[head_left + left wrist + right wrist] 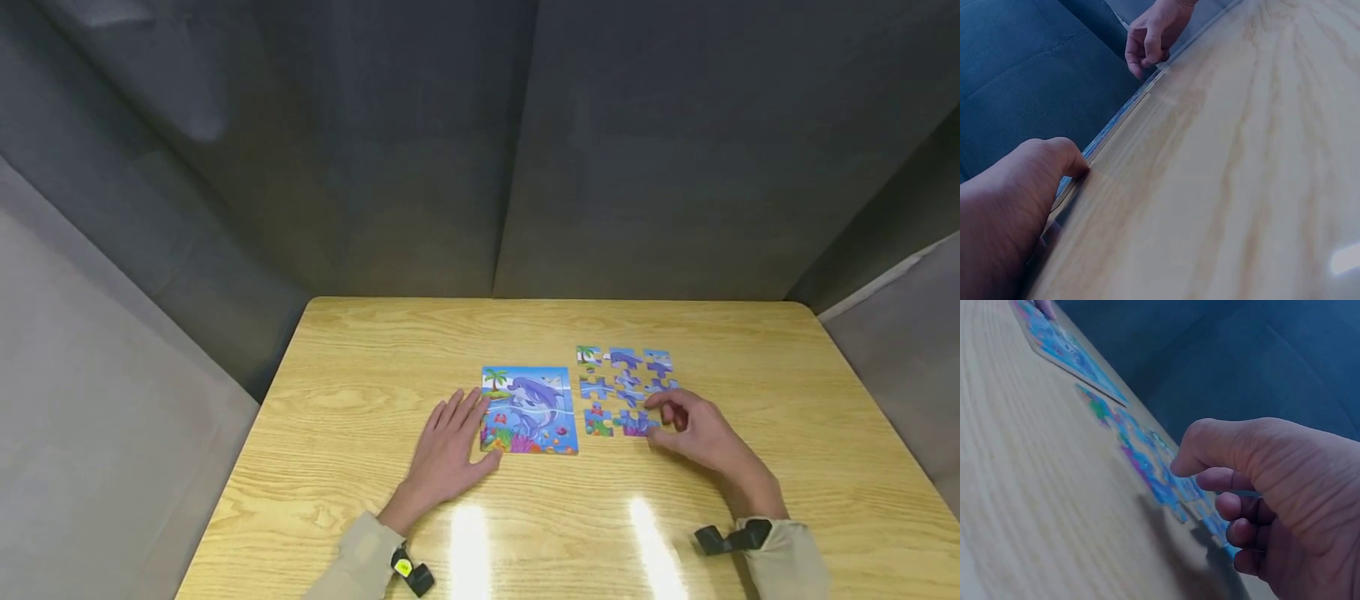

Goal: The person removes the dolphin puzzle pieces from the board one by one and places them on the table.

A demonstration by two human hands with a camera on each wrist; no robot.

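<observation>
A square dolphin picture board lies flat on the table. My left hand rests at its left side with fingers spread; thumb and fingertips touch the board's left edge. To the right of the board lie several loose jigsaw pieces with matching art, set out in rows with small gaps. Over the lower right of these pieces, my right hand holds its thumb and index finger apart, thumb tip near a purple-and-blue jigsaw piece. In the right wrist view, no piece shows between thumb and index finger; the other fingers curl loosely.
The wooden table has rounded far corners. Dark grey fabric panels stand behind it, with lighter panels at the sides. Bright light reflections lie on the near tabletop. Each wrist wears a black strapped device.
</observation>
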